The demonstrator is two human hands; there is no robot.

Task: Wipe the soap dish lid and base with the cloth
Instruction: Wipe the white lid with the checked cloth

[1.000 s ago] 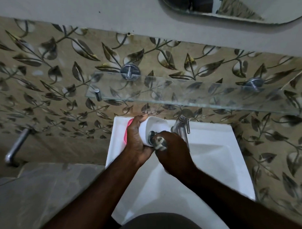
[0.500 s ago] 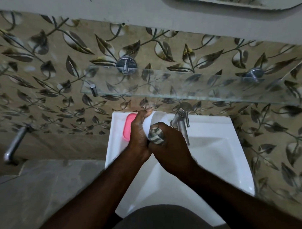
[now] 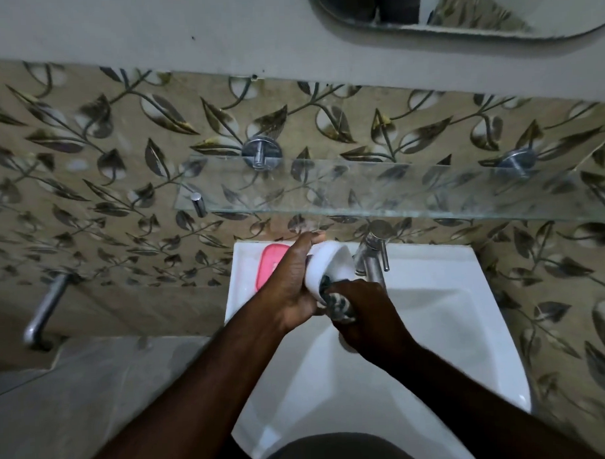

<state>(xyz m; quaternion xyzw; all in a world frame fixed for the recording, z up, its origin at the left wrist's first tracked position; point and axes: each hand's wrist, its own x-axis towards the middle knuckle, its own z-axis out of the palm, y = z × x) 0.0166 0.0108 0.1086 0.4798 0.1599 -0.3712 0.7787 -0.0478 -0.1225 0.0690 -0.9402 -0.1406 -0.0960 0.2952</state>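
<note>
My left hand (image 3: pixel 292 281) grips a white soap dish part (image 3: pixel 330 266) and holds it tilted over the white sink (image 3: pixel 434 314). My right hand (image 3: pixel 366 319) holds a bunched grey patterned cloth (image 3: pixel 338 305) pressed against the lower end of that white part. A pink soap dish part (image 3: pixel 271 264) lies on the sink's back left ledge, partly hidden behind my left hand. I cannot tell which piece is the lid and which the base.
A chrome tap (image 3: pixel 372 257) stands right behind my hands. Above them a glass shelf (image 3: pixel 395 188) sticks out from the leaf-patterned wall. A metal bar (image 3: pixel 45 310) juts out at the left, and a mirror (image 3: pixel 458 7) hangs at the top.
The cloth in my right hand has slid down along the white part towards its lower end. More of the pink part shows now beside my left hand.
</note>
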